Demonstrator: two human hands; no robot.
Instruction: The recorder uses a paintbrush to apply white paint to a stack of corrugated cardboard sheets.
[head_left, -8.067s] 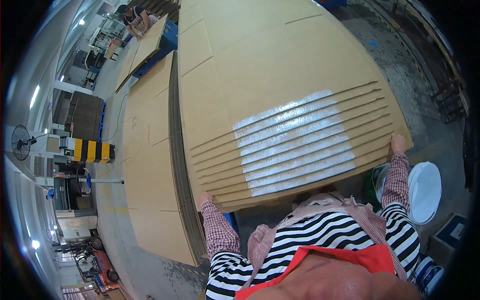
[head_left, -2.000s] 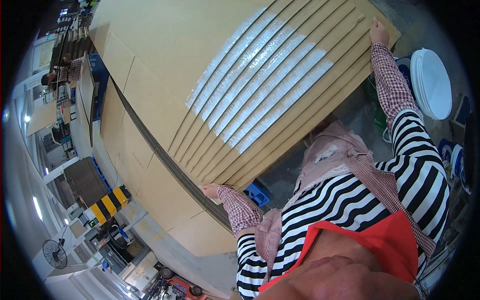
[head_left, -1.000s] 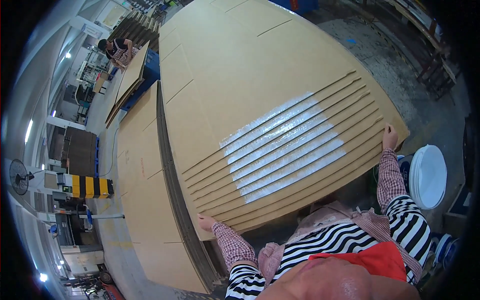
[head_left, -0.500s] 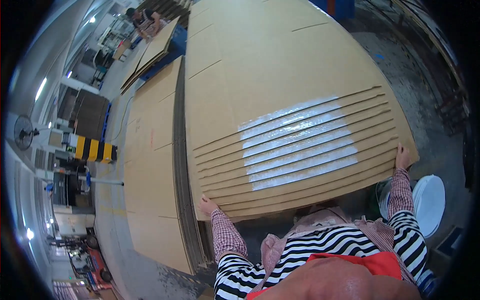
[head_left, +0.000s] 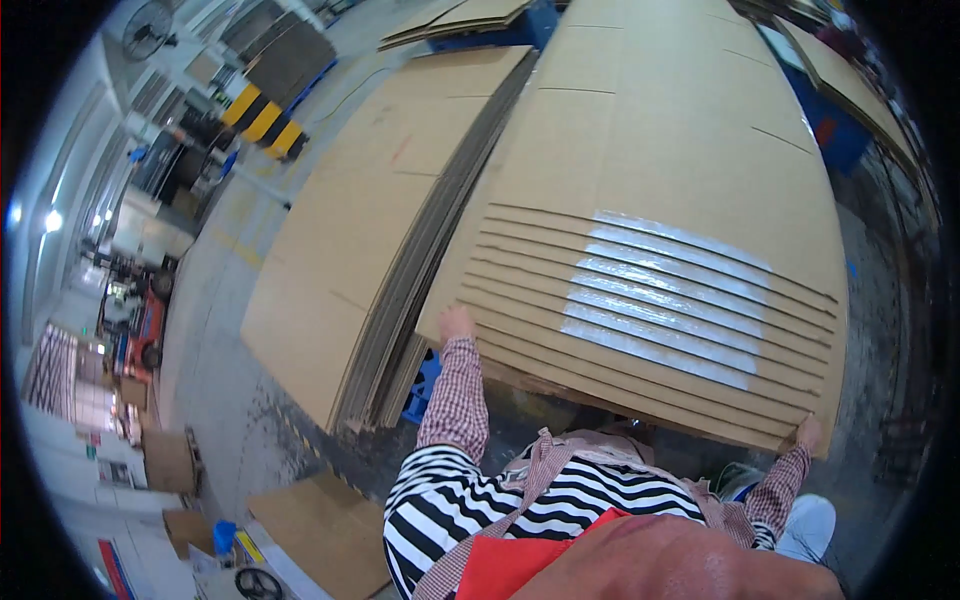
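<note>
Large brown cardboard sheets lie before me, fanned so that their near edges form several parallel steps. A glossy wet-looking patch [head_left: 680,290] crosses the middle of the steps. My left hand [head_left: 456,322] is closed on the left end of a cardboard sheet [head_left: 620,385] near the front edge. My right hand [head_left: 809,432] grips the right end of the same front rows, its fingers small and partly hidden. Both sleeves are checked at the wrist.
To the left stands a tall stack of cardboard sheets [head_left: 350,220], with blue plastic [head_left: 424,385] below its near corner. A white round bucket lid [head_left: 808,525] is low at the right. A yellow-black striped barrier [head_left: 262,118] and a red forklift [head_left: 148,325] stand farther left.
My view has swung left, so the sheets now sit farther right and tilt the other way. Both hands stay at the two ends of the fanned edges.
</note>
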